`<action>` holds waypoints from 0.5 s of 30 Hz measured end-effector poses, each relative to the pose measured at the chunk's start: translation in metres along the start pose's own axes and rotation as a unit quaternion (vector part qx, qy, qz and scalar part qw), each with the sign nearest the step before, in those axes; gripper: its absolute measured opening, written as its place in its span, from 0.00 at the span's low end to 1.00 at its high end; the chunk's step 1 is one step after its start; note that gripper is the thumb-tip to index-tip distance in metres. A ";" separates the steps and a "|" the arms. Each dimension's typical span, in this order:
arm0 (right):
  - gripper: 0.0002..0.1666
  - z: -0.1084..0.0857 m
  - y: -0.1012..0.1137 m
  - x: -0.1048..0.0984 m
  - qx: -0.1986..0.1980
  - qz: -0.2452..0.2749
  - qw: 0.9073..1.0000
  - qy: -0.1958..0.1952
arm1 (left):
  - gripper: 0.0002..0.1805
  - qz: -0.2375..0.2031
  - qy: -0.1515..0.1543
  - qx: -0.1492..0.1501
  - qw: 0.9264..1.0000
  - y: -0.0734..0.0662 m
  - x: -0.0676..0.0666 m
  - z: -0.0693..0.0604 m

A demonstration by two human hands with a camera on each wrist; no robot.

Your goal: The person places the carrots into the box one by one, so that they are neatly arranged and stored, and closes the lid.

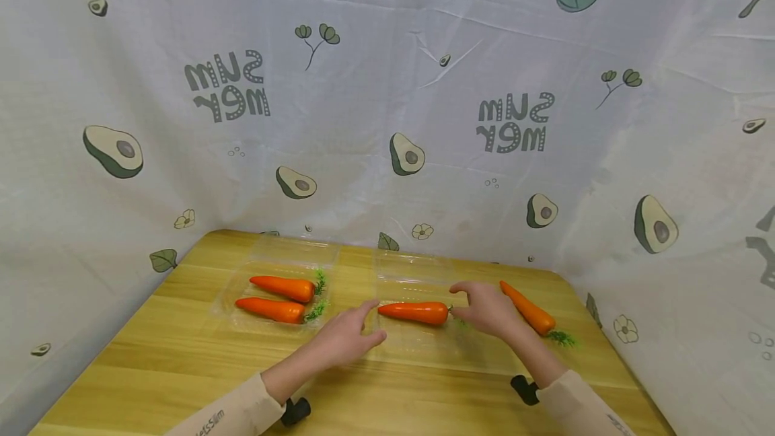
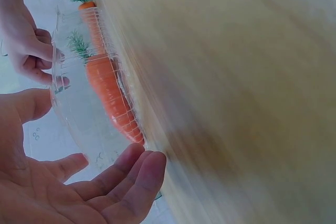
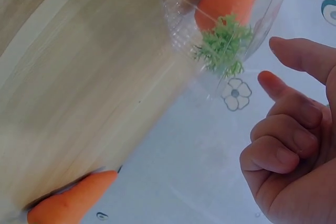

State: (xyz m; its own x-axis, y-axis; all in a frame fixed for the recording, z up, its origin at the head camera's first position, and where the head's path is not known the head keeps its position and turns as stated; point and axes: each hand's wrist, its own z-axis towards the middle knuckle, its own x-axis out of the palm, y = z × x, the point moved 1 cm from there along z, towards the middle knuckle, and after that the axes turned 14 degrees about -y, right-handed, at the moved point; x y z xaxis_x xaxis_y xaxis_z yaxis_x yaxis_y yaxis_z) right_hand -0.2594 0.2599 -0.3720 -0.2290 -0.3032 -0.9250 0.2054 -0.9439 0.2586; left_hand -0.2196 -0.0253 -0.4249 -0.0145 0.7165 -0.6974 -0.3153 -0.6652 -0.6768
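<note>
An orange carrot [image 1: 418, 313] with a green leafy tuft [image 3: 226, 45] lies in the middle clear plastic box [image 1: 412, 338], whose lid stands raised behind it. My left hand [image 1: 342, 338] is at the box's left side, by the carrot's tip. In the left wrist view its fingers [image 2: 149, 174] look relaxed, with nothing in their grasp; whether they touch the box I cannot tell. At the tuft end is my right hand [image 1: 487, 308]. Its thumb and index finger are spread apart, the other fingers bent in, holding nothing in the right wrist view. Contact with the box is unclear.
Left of the middle, another clear box [image 1: 297, 247] has its lid up and holds two carrots, a rear one [image 1: 281, 286] and a front one [image 1: 272, 309]. A loose carrot [image 1: 529, 315] lies on the wooden table [image 1: 151, 355] beyond my right wrist. A printed curtain [image 1: 351, 99] surrounds the back and sides.
</note>
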 end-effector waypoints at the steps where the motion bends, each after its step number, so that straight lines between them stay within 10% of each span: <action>1: 0.24 -0.001 -0.001 -0.002 0.003 0.000 1.000 -0.001 | 0.38 0.000 0.000 0.000 1.000 0.000 0.000 0.000; 15: 0.25 -0.009 -0.029 -0.014 0.009 0.048 0.999 -0.022 | 0.39 -0.003 0.002 0.002 1.000 0.000 0.000 0.000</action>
State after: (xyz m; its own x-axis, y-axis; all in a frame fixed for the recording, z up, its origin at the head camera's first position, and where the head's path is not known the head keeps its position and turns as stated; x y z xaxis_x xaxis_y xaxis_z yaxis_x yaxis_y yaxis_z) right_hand -0.2537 0.2921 -0.3692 -0.2517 -0.3973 -0.8825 0.2119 -0.9124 0.3503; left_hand -0.2199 -0.0257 -0.4247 -0.0089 0.7201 -0.6938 -0.3185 -0.6597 -0.6807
